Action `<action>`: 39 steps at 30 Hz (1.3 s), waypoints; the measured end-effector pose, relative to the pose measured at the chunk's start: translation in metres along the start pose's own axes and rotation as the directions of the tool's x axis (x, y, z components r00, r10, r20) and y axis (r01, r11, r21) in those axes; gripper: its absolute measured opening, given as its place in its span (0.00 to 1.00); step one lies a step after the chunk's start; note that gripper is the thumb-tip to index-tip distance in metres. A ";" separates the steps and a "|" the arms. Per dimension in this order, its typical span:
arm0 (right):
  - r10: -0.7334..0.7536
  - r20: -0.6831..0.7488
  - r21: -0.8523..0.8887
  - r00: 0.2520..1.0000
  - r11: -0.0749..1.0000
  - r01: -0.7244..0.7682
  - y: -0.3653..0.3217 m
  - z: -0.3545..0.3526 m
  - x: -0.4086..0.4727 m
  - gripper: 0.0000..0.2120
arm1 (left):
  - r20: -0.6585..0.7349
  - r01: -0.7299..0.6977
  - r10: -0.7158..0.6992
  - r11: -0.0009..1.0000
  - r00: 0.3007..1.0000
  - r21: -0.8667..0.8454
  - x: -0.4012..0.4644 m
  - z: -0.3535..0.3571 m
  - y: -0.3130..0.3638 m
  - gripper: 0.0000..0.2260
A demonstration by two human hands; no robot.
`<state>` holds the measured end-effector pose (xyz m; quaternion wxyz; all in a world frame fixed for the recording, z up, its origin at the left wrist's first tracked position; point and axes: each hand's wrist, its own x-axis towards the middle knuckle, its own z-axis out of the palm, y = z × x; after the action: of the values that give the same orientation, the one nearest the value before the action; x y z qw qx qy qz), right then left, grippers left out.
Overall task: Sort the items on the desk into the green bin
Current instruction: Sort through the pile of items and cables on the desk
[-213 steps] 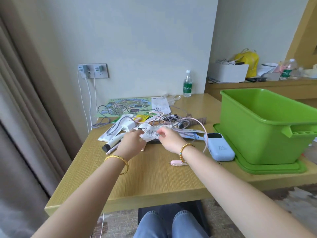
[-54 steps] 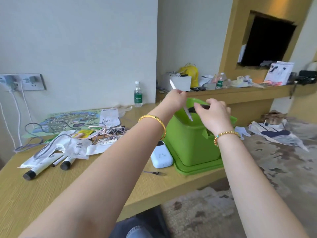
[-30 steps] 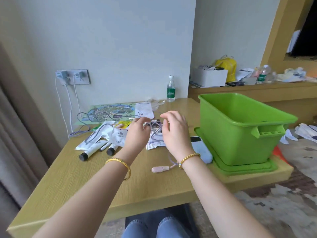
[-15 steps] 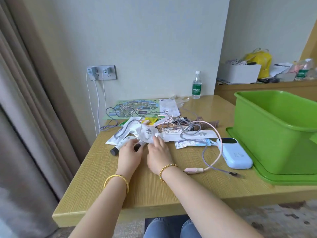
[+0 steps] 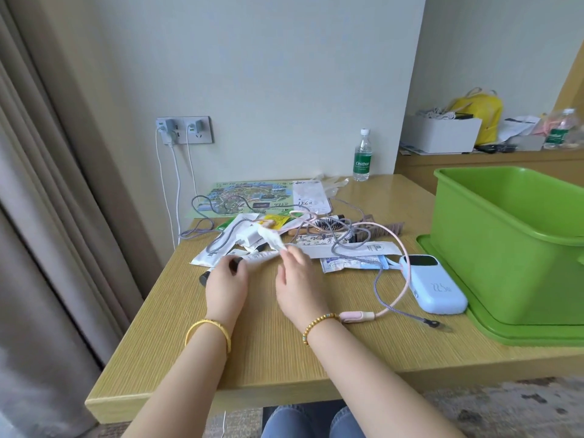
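Observation:
The green bin stands on its green lid at the right of the wooden desk. A loose pile lies at mid-desk: white sachets, a hairbrush, a pink cable and a pale blue power bank. My right hand pinches a crumpled white packet and holds it just above the pile. My left hand curls over the black-capped end of a white tube that lies on the desk. The inside of the bin is hidden.
A printed map and a water bottle sit at the desk's back. Charger cables hang from the wall socket down to the desk. A curtain hangs on the left; a shelf with a white box is behind the bin.
My right hand has pinched the white packet and raised it off the pile. My left hand has shifted onto the capped end of the tube.

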<state>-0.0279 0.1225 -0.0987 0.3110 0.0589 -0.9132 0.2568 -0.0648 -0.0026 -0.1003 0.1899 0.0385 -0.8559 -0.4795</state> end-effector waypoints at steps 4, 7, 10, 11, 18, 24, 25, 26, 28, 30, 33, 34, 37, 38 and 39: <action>0.137 -0.111 0.180 0.984 0.977 -0.116 0.001 -0.009 -0.002 0.15 | 0.030 0.210 -0.222 0.858 0.974 -0.469 -0.001 -0.008 0.002 0.08; 0.142 -0.122 0.281 0.982 0.954 -0.103 -0.002 -0.017 -0.005 0.20 | -0.021 0.217 -0.287 0.769 0.958 -0.602 -0.007 -0.011 0.011 0.13; 0.145 -0.178 0.333 0.973 0.940 -0.079 -0.003 -0.035 -0.005 0.22 | -0.070 0.187 -0.308 0.725 0.949 -0.663 -0.018 -0.007 0.036 0.13; 0.160 -0.202 0.351 0.966 0.933 -0.081 -0.003 -0.046 -0.003 0.23 | -0.057 0.178 -0.297 0.702 0.953 -0.690 -0.021 -0.004 0.051 0.13; 0.137 -0.513 0.231 0.847 0.973 -0.017 0.005 -0.172 0.031 0.22 | 0.127 0.113 -0.016 0.580 0.992 -0.806 -0.049 0.031 0.186 0.03; 0.143 -0.530 -0.145 0.836 0.956 -0.255 0.056 -0.274 0.022 0.13 | 0.359 0.176 0.189 0.614 0.914 -0.770 -0.084 0.078 0.270 0.04; 0.162 -0.551 -0.145 0.819 0.948 -0.285 0.063 -0.286 0.016 0.12 | 0.360 0.154 0.212 0.631 0.908 -0.760 -0.089 0.086 0.279 0.03; 0.186 -0.569 -0.132 0.801 0.941 -0.312 0.069 -0.297 0.011 0.12 | 0.357 0.127 0.237 0.648 0.903 -0.751 -0.094 0.093 0.287 0.02; 0.279 -0.535 -0.110 0.797 0.913 -0.393 0.082 -0.314 0.002 0.14 | 0.358 0.053 0.295 0.702 0.886 -0.710 -0.101 0.106 0.300 0.03; 0.423 -0.376 -0.133 0.824 0.856 -0.500 0.094 -0.324 -0.003 0.16 | 0.397 -0.045 0.353 0.792 0.847 -0.609 -0.107 0.117 0.309 0.07; 0.533 -0.174 -0.229 0.828 0.796 -0.560 0.106 -0.325 -0.009 0.17 | 0.509 -0.208 0.398 0.897 0.763 -0.389 -0.114 0.127 0.311 0.18; 0.521 -0.178 -0.218 0.835 0.806 -0.550 0.108 -0.322 -0.010 0.17 | 0.536 -0.233 0.405 0.903 0.741 -0.361 -0.115 0.128 0.309 0.19; 0.376 -0.321 -0.118 0.869 0.895 -0.430 0.103 -0.310 -0.011 0.14 | 0.515 -0.299 0.441 0.893 0.735 -0.337 -0.112 0.124 0.297 0.16; 0.314 -0.372 -0.081 0.873 0.926 -0.368 0.099 -0.304 -0.011 0.14 | 0.488 -0.313 0.448 0.889 0.749 -0.335 -0.109 0.121 0.291 0.15; 0.255 -0.413 -0.056 0.874 0.951 -0.304 0.094 -0.297 -0.011 0.13 | 0.465 -0.316 0.446 0.889 0.765 -0.332 -0.105 0.117 0.285 0.14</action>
<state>0.1155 0.3537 0.0546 0.4539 -0.1462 -0.8425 0.2505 0.0230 0.2710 0.0523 0.0441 -0.2933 -0.8014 -0.5194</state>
